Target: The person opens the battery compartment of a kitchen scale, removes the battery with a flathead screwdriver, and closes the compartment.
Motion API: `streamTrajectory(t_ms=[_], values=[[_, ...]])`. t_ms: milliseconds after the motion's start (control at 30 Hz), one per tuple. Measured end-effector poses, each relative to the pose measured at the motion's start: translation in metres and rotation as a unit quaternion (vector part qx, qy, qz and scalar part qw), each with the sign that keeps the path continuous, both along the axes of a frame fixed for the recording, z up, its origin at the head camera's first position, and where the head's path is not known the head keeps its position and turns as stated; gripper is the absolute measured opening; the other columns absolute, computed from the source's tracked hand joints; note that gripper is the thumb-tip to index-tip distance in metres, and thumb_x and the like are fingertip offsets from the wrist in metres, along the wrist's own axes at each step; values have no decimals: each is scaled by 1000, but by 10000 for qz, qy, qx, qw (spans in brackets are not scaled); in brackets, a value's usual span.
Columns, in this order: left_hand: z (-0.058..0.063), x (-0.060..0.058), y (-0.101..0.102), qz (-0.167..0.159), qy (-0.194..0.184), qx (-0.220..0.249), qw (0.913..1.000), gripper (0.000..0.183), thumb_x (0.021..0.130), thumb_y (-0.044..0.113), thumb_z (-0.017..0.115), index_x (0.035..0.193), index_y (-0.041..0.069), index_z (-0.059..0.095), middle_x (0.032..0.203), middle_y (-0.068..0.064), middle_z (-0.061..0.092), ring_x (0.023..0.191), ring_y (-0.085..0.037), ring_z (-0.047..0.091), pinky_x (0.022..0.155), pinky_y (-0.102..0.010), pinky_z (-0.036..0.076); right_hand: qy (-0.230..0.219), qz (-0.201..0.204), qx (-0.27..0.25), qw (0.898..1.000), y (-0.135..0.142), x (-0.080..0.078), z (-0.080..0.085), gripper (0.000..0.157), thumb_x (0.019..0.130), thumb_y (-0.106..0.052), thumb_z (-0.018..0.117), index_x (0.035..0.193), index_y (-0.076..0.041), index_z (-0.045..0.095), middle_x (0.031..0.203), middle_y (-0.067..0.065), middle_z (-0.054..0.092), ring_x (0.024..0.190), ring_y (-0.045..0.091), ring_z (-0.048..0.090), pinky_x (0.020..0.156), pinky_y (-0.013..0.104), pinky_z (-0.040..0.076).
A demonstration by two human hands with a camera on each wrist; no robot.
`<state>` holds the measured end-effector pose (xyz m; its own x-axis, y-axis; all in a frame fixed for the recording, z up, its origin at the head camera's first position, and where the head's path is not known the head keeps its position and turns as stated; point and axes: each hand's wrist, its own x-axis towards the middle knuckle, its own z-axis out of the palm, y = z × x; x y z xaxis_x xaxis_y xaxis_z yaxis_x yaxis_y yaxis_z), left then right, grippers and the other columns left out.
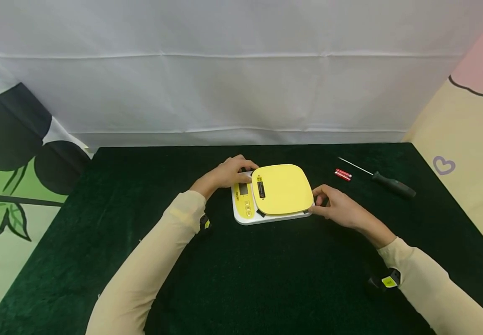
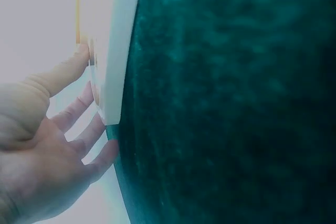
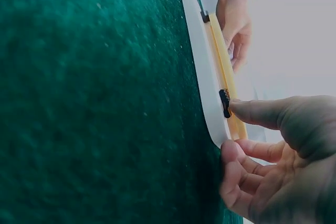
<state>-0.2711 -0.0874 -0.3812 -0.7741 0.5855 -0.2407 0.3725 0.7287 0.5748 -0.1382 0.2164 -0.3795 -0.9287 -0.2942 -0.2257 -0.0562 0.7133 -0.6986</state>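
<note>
A kitchen scale (image 1: pixel 244 204) with a white body and yellow control panel lies on the dark green cloth. Its yellow weighing plate (image 1: pixel 285 190) sits over the body, with black supports (image 3: pixel 224 103) showing in the gap below. At the far left corner my left hand (image 1: pixel 229 173) holds the scale, thumb by the plate's edge, fingers along the back side. My right hand (image 1: pixel 336 207) pinches the right end near the front corner. In the right wrist view its thumb presses at the plate's edge beside a black support, and its fingertips lie against the white body.
Two red batteries (image 1: pixel 343 175) lie side by side to the right of the scale. Beyond them is a screwdriver (image 1: pixel 393 184) with a dark handle, its shaft pointing to the back left. A white cloth wall (image 1: pixel 241 93) rises behind the table.
</note>
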Motion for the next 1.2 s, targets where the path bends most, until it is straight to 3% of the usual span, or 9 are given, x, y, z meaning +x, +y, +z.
streamTrajectory(t_ms=[367,700,967,1200], values=[[-1,18,-6,196,411,-87,9989,41,93,27,68,133,20,60,120,-6,51,108,-24,45,88,-38,40,-135,365,-32,9992,11,-19,1,42,95,-22,64,130,-3,50,104,12,50,74,21,54,63,31,48],[2,38,-10,514,451,-153,9975,45,91,31,70,133,20,59,121,-5,50,105,-23,45,85,-37,41,-208,652,50,9976,17,-35,2,42,95,-22,65,131,-5,51,104,13,50,73,22,52,59,30,47],[3,23,-13,188,84,-172,9996,49,90,29,72,135,20,57,125,-7,49,113,-26,47,93,-40,43,-112,318,46,9994,9,-22,3,47,93,-24,67,130,-1,51,100,12,50,71,20,49,58,28,44],[6,4,-17,-112,-394,-217,9989,56,86,30,76,138,25,55,133,-7,46,124,-30,45,103,-45,42,262,-343,695,9966,-14,-2,-1,66,86,-35,75,132,3,47,97,14,50,74,20,48,59,29,42]])
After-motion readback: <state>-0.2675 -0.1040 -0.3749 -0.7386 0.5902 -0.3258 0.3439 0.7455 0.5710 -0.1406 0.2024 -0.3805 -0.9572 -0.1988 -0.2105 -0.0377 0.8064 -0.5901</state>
